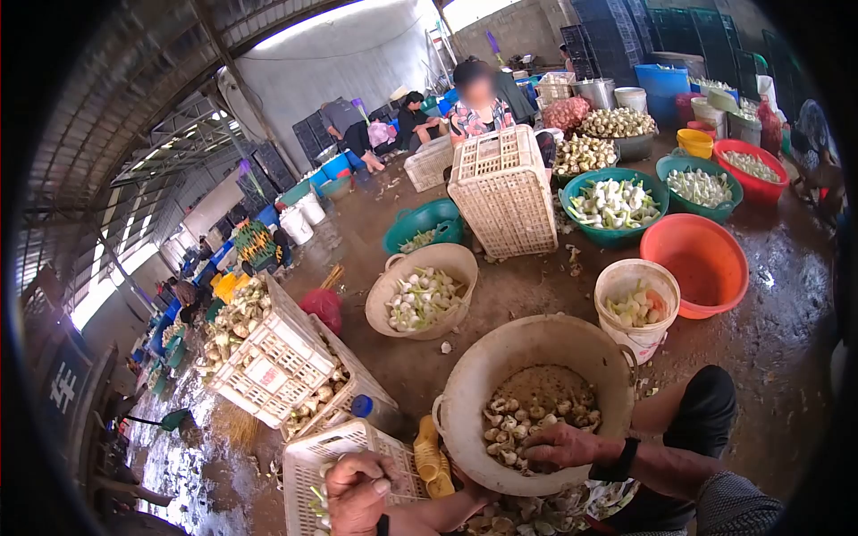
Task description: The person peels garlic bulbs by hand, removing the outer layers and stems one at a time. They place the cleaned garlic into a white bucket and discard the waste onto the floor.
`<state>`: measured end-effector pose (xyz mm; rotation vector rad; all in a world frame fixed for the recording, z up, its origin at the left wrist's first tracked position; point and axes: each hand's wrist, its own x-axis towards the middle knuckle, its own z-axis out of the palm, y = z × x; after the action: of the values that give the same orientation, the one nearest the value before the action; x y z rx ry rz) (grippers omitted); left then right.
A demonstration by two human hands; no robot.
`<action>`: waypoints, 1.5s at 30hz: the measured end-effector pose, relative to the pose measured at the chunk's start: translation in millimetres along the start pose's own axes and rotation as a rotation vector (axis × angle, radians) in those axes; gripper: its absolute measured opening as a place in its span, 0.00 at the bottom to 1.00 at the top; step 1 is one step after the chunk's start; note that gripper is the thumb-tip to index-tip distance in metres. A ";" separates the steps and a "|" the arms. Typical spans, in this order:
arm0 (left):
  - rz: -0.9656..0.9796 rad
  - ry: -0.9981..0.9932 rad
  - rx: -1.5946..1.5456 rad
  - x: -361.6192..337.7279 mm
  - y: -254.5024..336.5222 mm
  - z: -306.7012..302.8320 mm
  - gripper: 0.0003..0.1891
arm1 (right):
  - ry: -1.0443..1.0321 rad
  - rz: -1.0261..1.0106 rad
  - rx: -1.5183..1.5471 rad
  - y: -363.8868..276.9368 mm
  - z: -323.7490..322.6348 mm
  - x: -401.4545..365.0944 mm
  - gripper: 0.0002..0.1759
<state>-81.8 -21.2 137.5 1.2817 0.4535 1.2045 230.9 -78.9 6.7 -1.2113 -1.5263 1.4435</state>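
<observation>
A large off-white basin point(474, 375) stands before me with garlic bulbs point(509, 424) heaped in its bottom. Into this heap reaches my right hand point(567, 447), fingers curled down at a garlic bulb at the pile's edge; the fingertips are partly hidden. My left hand point(357, 489) is held over a white plastic crate point(357, 438), its fingers bent in and the thumb pressed towards them. Whatever it grips, if anything, is hidden. Pale garlic with green stems point(319, 500) shows in the crate beside that hand. Loose skins and trimmings point(536, 514) lie below the basin.
Yellow boots point(432, 460) stand between crate and basin. Nearby are a white bucket point(626, 277), an orange-red basin point(702, 268), a beige tub of garlic point(380, 308) and stacked crates point(277, 366). A co-worker point(474, 98) sits behind an upright crate point(500, 196). The floor looks wet.
</observation>
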 end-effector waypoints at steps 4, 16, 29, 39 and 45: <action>-0.094 -0.148 0.231 -16.3 26.2 -3.2 0.11 | 0.025 0.084 0.210 15.8 -4.1 4.1 0.19; -0.095 -0.491 0.029 46.8 -30.2 98.4 0.04 | 0.209 0.065 0.148 82.9 -12.5 -1.9 0.16; -0.382 -0.317 -0.277 115.2 -119.2 137.6 0.10 | 0.612 0.511 0.730 159.9 -39.1 -4.7 0.16; -0.196 -0.084 -0.361 104.6 -105.1 80.3 0.13 | 0.485 0.486 -0.006 204.3 -69.8 34.0 0.18; -0.336 -0.112 -0.519 105.6 -97.8 73.9 0.16 | 0.296 0.451 -0.581 226.1 -49.0 69.3 0.16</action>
<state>60.3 50.8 108.7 0.7828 0.2373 0.8827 291.1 -10.9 -217.0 -2.1234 -1.5713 1.0235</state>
